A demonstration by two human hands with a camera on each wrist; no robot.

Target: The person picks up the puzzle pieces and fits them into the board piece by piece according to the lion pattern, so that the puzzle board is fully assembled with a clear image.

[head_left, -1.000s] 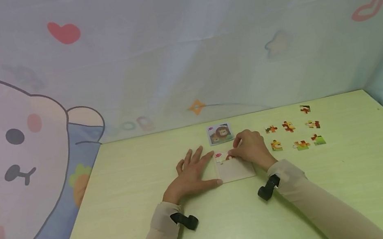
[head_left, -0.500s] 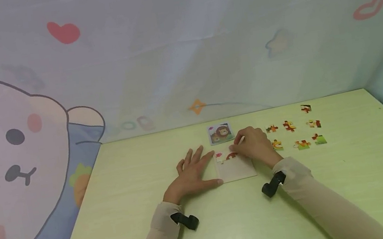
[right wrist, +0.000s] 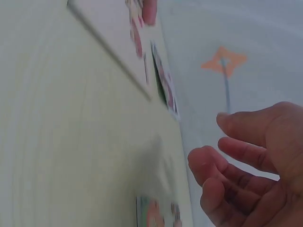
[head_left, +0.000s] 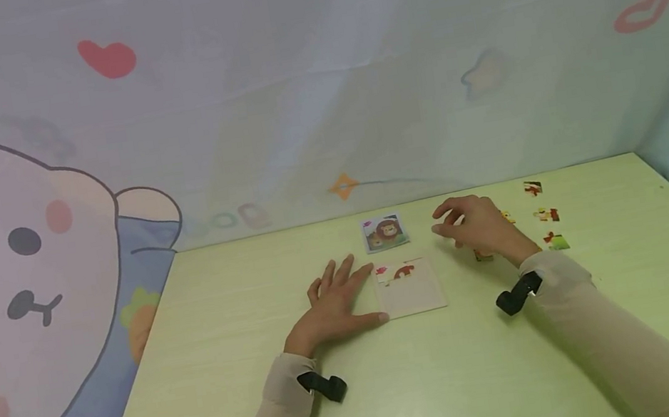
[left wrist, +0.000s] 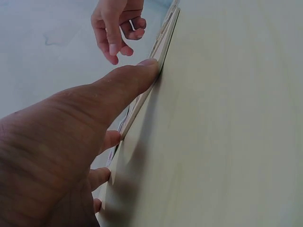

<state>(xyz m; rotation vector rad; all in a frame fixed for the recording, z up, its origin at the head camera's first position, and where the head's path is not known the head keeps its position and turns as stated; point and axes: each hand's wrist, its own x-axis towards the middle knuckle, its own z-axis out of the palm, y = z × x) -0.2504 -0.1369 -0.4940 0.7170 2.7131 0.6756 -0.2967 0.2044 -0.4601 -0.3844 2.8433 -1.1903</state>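
A pale square puzzle board (head_left: pixel 415 296) lies on the table, with joined jigsaw pieces (head_left: pixel 405 272) along its upper left. My left hand (head_left: pixel 333 307) rests spread at the board's left side; its thumb (left wrist: pixel 137 73) touches the edge. Right of the board, my right hand (head_left: pixel 473 224) hovers above the table. Nothing sits between its loosely bent fingers, as the right wrist view confirms. Beneath and beyond that hand lie loose jigsaw pieces (head_left: pixel 548 215), some partly or wholly hidden by it. One blurred jigsaw piece (right wrist: pixel 154 213) shows low in the right wrist view.
Behind the board lies a small lion picture card (head_left: pixel 385 232). A green-and-brown piece (head_left: pixel 556 241) and a dark red one (head_left: pixel 533 188) are at the far right. A printed cloth backdrop (head_left: pixel 267 103) rises along the table's (head_left: pixel 401 393) back edge.
My right hand has let go at the board's top pieces and moved right and upward, now covering some loose pieces. The left hand stays where it was.
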